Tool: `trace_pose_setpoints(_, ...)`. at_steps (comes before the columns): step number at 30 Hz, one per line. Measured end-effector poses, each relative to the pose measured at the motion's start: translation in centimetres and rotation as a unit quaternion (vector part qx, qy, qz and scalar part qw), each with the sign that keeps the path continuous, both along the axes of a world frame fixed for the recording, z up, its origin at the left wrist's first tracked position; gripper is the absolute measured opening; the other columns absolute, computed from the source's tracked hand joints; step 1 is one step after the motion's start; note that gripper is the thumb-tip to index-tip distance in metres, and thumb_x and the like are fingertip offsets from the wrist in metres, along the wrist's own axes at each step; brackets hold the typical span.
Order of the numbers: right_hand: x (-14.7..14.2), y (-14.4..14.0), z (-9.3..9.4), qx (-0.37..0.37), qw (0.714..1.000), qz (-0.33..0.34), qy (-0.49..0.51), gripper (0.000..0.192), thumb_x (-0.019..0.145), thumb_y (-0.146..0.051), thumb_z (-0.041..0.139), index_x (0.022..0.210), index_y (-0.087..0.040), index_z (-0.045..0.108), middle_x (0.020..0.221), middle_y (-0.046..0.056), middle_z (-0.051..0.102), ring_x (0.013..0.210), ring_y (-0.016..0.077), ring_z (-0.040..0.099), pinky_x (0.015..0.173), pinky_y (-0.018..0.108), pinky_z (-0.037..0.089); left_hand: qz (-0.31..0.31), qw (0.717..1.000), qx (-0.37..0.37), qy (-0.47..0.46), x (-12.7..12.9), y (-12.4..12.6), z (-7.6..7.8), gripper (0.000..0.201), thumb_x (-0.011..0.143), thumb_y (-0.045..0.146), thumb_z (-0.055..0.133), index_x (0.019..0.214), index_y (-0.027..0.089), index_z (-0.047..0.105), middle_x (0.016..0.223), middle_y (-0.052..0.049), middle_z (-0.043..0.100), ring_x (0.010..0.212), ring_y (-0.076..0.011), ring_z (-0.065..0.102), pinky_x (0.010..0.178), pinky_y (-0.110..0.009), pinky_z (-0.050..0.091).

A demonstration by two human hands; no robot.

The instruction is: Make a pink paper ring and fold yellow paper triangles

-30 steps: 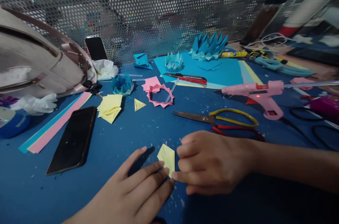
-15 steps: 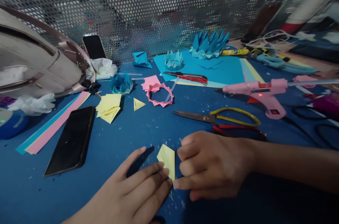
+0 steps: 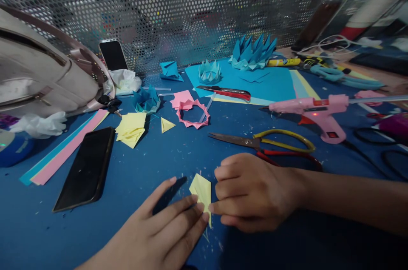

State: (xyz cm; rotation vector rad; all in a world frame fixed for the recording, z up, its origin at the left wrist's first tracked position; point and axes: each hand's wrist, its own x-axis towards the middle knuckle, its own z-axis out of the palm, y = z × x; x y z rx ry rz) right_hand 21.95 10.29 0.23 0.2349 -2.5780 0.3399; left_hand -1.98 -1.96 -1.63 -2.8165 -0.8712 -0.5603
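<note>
Paper first — my left hand (image 3: 159, 231) lies flat, fingertips pinning the folded yellow paper (image 3: 201, 190) to the blue table (image 3: 143, 168), while my right hand (image 3: 251, 197) is curled, pinching its edge. Featherlight, creasable; I'd hold corners. Beyond lie scissors (image 3: 267, 144) — then a pink glue gun (image 3: 315, 112).

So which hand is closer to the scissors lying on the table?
The right hand. It lies just in front of the scissors, its knuckles close to the red handle. The left hand is further off, down to the left, beyond the yellow folded paper.
</note>
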Motion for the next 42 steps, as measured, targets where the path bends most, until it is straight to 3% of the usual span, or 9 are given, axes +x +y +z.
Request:
trace_pose_setpoints(5,-0.1,0.1,0.0,-0.001,1.000,-0.009,-0.010,0.027,0.101,-0.025,0.047,0.090,-0.016,0.069,0.071,0.000,0.063,0.065,0.0170,0.048,0.058,0.034,0.035,0.009,1.000,0.012,-0.026,0.3,-0.1,-0.4,0.037,0.108,0.030,0.036,0.124,0.016,0.066,0.112,-0.003,0.073,0.119,-0.0185,0.061,0.126,-0.052,0.010)
trace_pose_setpoints(9,-0.1,0.1,0.1,-0.010,1.000,0.022,-0.009,0.025,0.100,-0.025,0.049,0.090,-0.014,0.069,0.072,0.001,0.064,0.066,0.0176,0.050,0.058,0.034,0.036,0.013,0.999,0.009,-0.030,0.3,-0.1,-0.4,0.032,0.106,0.026,0.041,0.122,0.019,0.067,0.111,-0.002,0.073,0.117,-0.0175,0.062,0.125,-0.051,0.011)
trace_pose_setpoints(16,-0.2,0.1,0.4,-0.026,0.998,0.034,-0.035,0.032,0.104,-0.027,0.043,0.093,-0.015,0.070,0.073,0.001,0.064,0.065,0.0168,0.048,0.058,0.034,0.036,0.018,0.999,0.005,-0.043,0.5,-0.2,0.0,0.042,0.109,0.024,0.028,0.120,0.024,0.069,0.110,0.000,0.074,0.118,-0.0164,0.060,0.125,-0.050,0.012)
trace_pose_setpoints(22,-0.2,0.2,0.3,-0.035,0.997,0.042,-0.052,0.031,0.103,-0.029,0.043,0.094,-0.016,0.069,0.075,0.000,0.064,0.064,0.0165,0.046,0.060,0.033,0.036,0.012,0.999,0.008,-0.045,0.3,-0.1,-0.1,0.037,0.107,0.023,0.035,0.123,0.024,0.067,0.110,0.000,0.074,0.118,-0.0167,0.061,0.125,-0.051,0.012)
trace_pose_setpoints(30,-0.2,0.6,0.1,-0.120,0.988,0.013,-0.095,0.016,0.097,-0.031,0.058,0.088,-0.021,0.068,0.083,-0.001,0.064,0.070,0.0137,0.050,0.065,0.031,0.034,0.008,0.999,0.032,-0.029,0.4,0.1,-0.4,0.037,0.108,0.020,0.034,0.126,0.022,0.066,0.111,0.000,0.073,0.115,-0.0166,0.062,0.125,-0.051,0.008)
trace_pose_setpoints(33,-0.1,0.5,0.2,-0.108,0.991,-0.021,-0.082,0.019,0.098,-0.029,0.054,0.089,-0.021,0.068,0.082,0.000,0.066,0.071,0.0143,0.049,0.066,0.031,0.034,0.013,0.998,0.033,-0.046,0.5,0.1,-0.6,0.043,0.109,0.019,0.027,0.123,0.021,0.067,0.109,0.000,0.073,0.114,-0.0165,0.061,0.125,-0.052,0.008)
trace_pose_setpoints(38,-0.2,0.1,0.1,-0.085,0.988,-0.107,-0.073,0.028,0.099,-0.029,0.054,0.076,-0.018,0.067,0.079,0.000,0.065,0.072,0.0144,0.049,0.063,0.030,0.032,-0.009,0.997,-0.036,-0.063,0.3,0.3,0.1,0.046,0.109,0.039,0.028,0.127,0.017,0.064,0.110,-0.004,0.071,0.117,-0.0192,0.059,0.125,-0.049,0.006)
trace_pose_setpoints(40,-0.4,0.1,0.0,-0.125,0.980,-0.125,-0.091,0.023,0.098,-0.030,0.059,0.080,-0.018,0.068,0.084,0.000,0.064,0.077,0.0141,0.052,0.068,0.028,0.036,-0.007,0.990,-0.101,-0.094,0.5,0.6,0.8,0.038,0.108,0.036,0.033,0.124,0.018,0.063,0.108,-0.004,0.071,0.113,-0.0167,0.061,0.124,-0.043,0.014)
trace_pose_setpoints(42,-0.6,0.0,0.3,-0.173,0.965,-0.150,-0.130,0.012,0.096,-0.027,0.062,0.089,-0.019,0.068,0.091,0.001,0.065,0.085,0.0149,0.055,0.074,0.027,0.039,0.020,0.975,-0.175,-0.135,0.9,1.0,1.5,0.029,0.106,0.022,0.035,0.118,0.021,0.062,0.101,-0.002,0.070,0.100,-0.0139,0.064,0.117,-0.038,0.030)
